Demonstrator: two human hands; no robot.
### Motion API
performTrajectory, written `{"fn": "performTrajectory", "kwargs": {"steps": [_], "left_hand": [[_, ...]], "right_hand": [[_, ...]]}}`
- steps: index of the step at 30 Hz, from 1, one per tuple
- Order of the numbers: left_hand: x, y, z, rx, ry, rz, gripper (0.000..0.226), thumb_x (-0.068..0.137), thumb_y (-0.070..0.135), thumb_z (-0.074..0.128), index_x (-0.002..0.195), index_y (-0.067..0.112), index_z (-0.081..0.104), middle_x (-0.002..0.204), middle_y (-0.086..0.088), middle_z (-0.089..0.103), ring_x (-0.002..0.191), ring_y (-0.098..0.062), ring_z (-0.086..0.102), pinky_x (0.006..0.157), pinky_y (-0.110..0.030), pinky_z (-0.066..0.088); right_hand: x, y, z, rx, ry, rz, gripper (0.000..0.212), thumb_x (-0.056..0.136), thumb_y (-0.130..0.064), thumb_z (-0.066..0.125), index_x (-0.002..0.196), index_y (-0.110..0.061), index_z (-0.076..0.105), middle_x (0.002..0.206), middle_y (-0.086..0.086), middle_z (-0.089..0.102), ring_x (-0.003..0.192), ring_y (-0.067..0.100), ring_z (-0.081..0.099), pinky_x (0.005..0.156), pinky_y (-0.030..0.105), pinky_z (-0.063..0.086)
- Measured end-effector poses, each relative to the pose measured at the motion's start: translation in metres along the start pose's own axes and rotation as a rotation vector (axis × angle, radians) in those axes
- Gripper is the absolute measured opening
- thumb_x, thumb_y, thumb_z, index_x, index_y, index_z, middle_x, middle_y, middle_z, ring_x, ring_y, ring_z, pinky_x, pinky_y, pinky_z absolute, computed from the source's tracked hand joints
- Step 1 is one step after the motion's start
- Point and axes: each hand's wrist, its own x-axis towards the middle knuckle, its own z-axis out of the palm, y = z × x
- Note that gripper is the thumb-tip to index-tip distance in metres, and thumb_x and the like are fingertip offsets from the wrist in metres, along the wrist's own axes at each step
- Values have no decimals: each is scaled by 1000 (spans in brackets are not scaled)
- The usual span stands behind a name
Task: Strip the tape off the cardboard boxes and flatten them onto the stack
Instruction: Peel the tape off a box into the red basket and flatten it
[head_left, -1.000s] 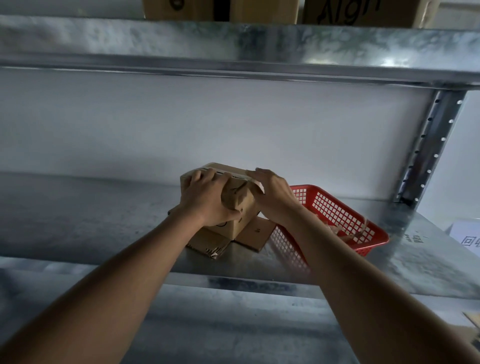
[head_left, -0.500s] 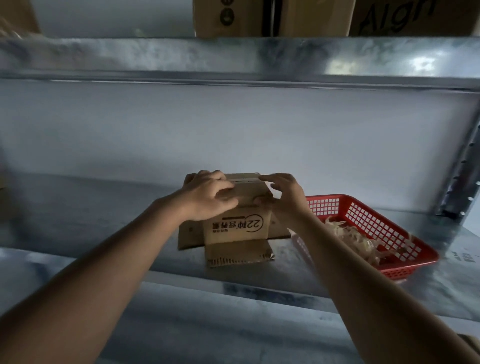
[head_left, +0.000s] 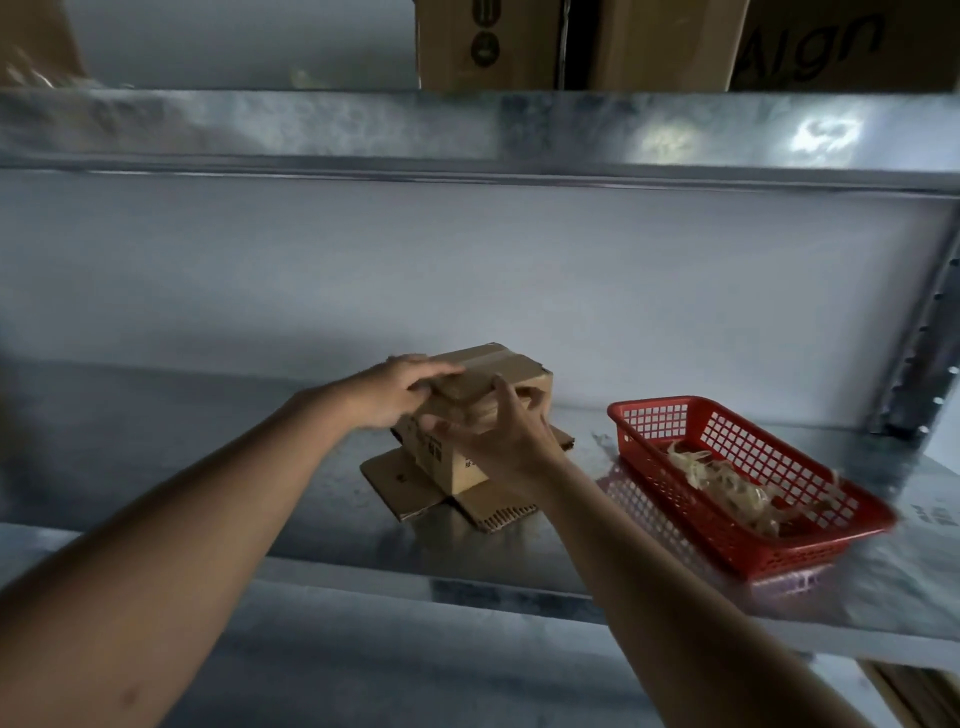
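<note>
Head view: a small cardboard box (head_left: 511, 366) stands on the metal shelf (head_left: 260, 441), its bottom flaps (head_left: 400, 483) splayed flat beneath it. The left hand (head_left: 395, 397) grasps the box's top left edge, fingers curled over it. The right hand (head_left: 501, 434) is up against the near face, fingers spread and bent around a strip along the top, probably tape, though blur makes that hard to confirm. Off to the right, well apart, sits a red basket (head_left: 810, 540) holding a tangle of stripped tape (head_left: 722, 480). Larger cartons (head_left: 649, 41) stand on the shelf above.
</note>
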Motion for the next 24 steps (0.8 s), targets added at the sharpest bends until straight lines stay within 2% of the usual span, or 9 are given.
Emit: {"fn": "performTrajectory", "kwargs": {"steps": [3,6,10,12,15,16,19,21,24], "left_hand": [[3,-10,2,12,39,26,58,108,25,47,114,83,45,130,12,43,121,-16,49,108,-43,44],[2,-10,6,55,95,64,38,104,42,55,132,67,49,107,14,37,101,-11,50,99,-41,47],[-3,-5,15,132,167,168,51,100,51,60,150,42,50,101,15,33,101,-12,42,97,-36,43],[-6,2,20,177,225,233,51,99,50,61,148,36,55,101,14,34,105,-15,36,98,-34,40],[-8,8,26,152,290,318,48,98,44,66,142,27,63,105,9,42,109,-14,38,101,-36,41],[-8,8,26,117,289,330,46,97,41,68,140,25,65,114,10,48,116,-14,42,106,-38,42],[-10,8,25,28,226,331,45,96,36,70,140,25,64,155,9,49,147,-12,38,124,-40,28],[-13,8,25,2,196,328,48,96,36,71,142,24,62,157,9,48,146,-12,42,125,-40,29],[-16,7,28,34,200,342,50,96,35,70,143,23,60,152,6,54,138,-16,53,120,-40,39]], "right_hand": [[2,4,8,13,143,21,86,79,-69,73,147,-29,38,150,8,30,126,31,53,98,40,49],[4,14,-1,1,205,-27,62,94,-45,70,148,-27,47,144,4,42,117,23,56,80,23,46],[4,30,-8,-42,232,-180,39,103,-17,57,142,-17,58,134,2,58,116,22,60,87,23,43],[-2,39,-12,-53,306,-215,37,102,-10,58,138,-15,63,134,1,64,118,20,63,90,21,46],[-16,46,-14,9,433,-197,33,100,-13,64,132,-19,68,128,-2,67,102,7,66,79,7,50],[-20,48,-13,20,478,-190,31,99,-15,66,130,-20,69,126,-4,69,98,3,66,76,7,52],[-28,52,-7,101,579,-174,28,96,-19,71,124,-23,73,116,-6,75,94,3,71,81,28,62],[-30,53,-5,175,579,-146,28,94,-20,74,122,-25,75,113,-8,76,95,6,73,81,39,64],[-34,51,-7,210,540,-139,29,94,-25,76,122,-23,75,115,-9,76,96,6,74,81,38,65]]}}
